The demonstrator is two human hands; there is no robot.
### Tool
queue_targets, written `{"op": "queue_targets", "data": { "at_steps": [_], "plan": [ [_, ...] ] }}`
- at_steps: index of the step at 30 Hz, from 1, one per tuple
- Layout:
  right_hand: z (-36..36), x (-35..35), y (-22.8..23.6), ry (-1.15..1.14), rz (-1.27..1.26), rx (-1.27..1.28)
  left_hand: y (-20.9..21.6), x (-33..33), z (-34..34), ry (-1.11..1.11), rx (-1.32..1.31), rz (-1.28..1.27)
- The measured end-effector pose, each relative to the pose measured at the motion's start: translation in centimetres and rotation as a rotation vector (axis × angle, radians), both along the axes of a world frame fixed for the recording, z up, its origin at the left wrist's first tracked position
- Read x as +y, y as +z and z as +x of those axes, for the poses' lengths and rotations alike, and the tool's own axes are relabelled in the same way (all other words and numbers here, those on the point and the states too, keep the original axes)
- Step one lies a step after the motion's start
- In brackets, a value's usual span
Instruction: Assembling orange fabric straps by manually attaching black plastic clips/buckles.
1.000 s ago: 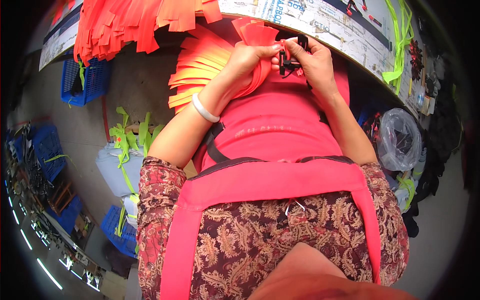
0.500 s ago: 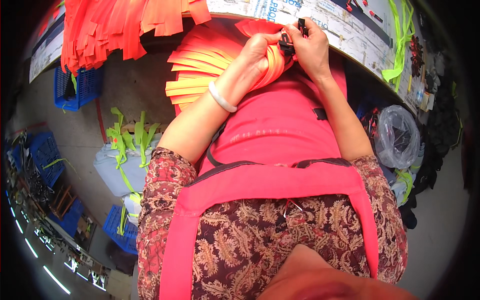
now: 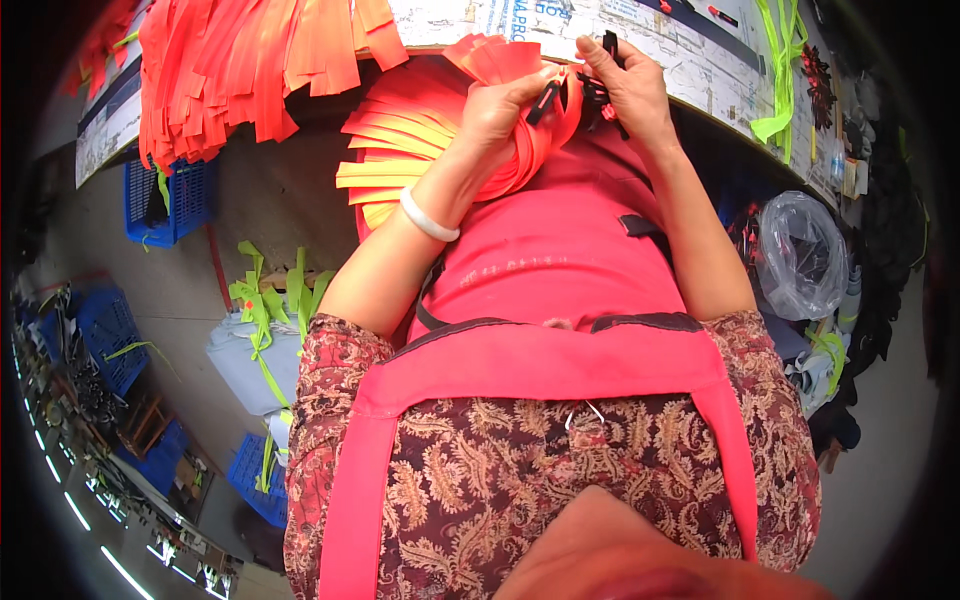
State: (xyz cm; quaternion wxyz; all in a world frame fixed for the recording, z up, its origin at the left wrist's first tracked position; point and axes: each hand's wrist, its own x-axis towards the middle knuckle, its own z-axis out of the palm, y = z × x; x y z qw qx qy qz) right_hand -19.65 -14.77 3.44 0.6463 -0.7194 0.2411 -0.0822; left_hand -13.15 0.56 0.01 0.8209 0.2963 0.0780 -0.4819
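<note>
Across my lap lies a thick bundle of orange fabric strips [image 3: 395, 130], fanned out to the left and reaching up to the table edge. My left hand [image 3: 495, 112] is closed on the orange strips at their upper right, pinching them between thumb and fingers. A small black plastic piece [image 3: 543, 102] sits at its fingertips. Close by on the right, my right hand [image 3: 632, 92] is closed around several small black pieces with red bits [image 3: 598, 90]; a long black one [image 3: 611, 45] sticks up past the fingers. Their exact kind is too small to make out.
More orange strips [image 3: 225, 70] hang over the front of the table [image 3: 440, 22] at the left. Green strips [image 3: 778, 75] drape over its right end. A clear plastic bag [image 3: 800, 255] stands below right. Blue crates [image 3: 185, 205] and a grey bundle [image 3: 255, 360] are on the left.
My hands have moved apart, the right shifting slightly right and the left slightly left. The black pieces, close together before, now show separately at each hand. The view has shifted a little.
</note>
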Motion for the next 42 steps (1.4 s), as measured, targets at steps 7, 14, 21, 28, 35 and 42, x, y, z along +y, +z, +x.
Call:
{"op": "queue_targets", "data": {
  "at_steps": [7,14,21,28,35,42],
  "plan": [
    [-3.0,3.7,4.0,0.117,0.089,0.0,3.1,2.2,-1.6,0.166,-0.548,0.09],
    [-3.7,4.9,2.2,0.305,-0.316,-0.156,3.5,2.5,-1.5,0.211,-0.747,0.218],
    [-3.5,6.0,1.4,0.365,-0.006,-0.048,5.3,3.6,-0.1,0.199,-0.532,0.211],
    [3.3,6.0,13.0,0.564,0.116,-0.214,2.5,12.8,3.4,0.346,-0.152,-0.06],
    [24.3,6.0,14.4,0.495,0.178,-0.303,1.5,17.5,1.7,0.564,-0.032,-0.152],
    [21.0,6.9,3.3,0.525,0.019,0.04,3.2,16.4,0.2,0.449,-0.121,-0.051]
  ]
}}
